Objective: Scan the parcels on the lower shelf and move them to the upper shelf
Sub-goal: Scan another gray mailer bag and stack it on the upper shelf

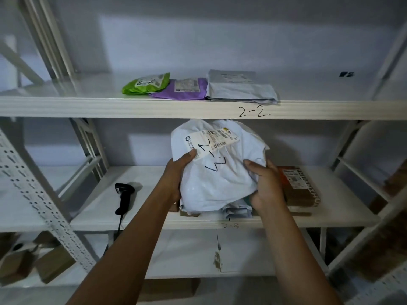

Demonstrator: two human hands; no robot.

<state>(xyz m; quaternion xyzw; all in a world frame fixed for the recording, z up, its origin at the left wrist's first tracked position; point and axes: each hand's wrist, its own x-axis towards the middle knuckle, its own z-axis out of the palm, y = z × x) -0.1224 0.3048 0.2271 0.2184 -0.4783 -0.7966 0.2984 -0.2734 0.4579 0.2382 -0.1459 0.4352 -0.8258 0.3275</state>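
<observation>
Both hands are clamped on one white parcel [220,177]: the left hand [176,175] grips its left edge with the thumb pressed on a corner of the shipping label [212,140], and the right hand [265,186] curls round its right side. The soft plastic bag is held up in the gap between the two shelves, over the front middle of the lower shelf [339,194] and just under the lip of the upper shelf [88,106]; "2-3" is written on it in black marker. Beneath it on the lower shelf lie a few more flat parcels [235,211], though whether the bag's bottom rests on them I cannot tell. A brown carton [301,188] sits just right of the right hand. A black scanner [123,194] lies on the lower shelf to the left, apart from the hands, its cable trailing over the front edge. On the upper shelf, marked "2-2", a green parcel [146,83], a purple parcel [182,90] and a grey parcel [240,88] lie in a row, side by side
</observation>
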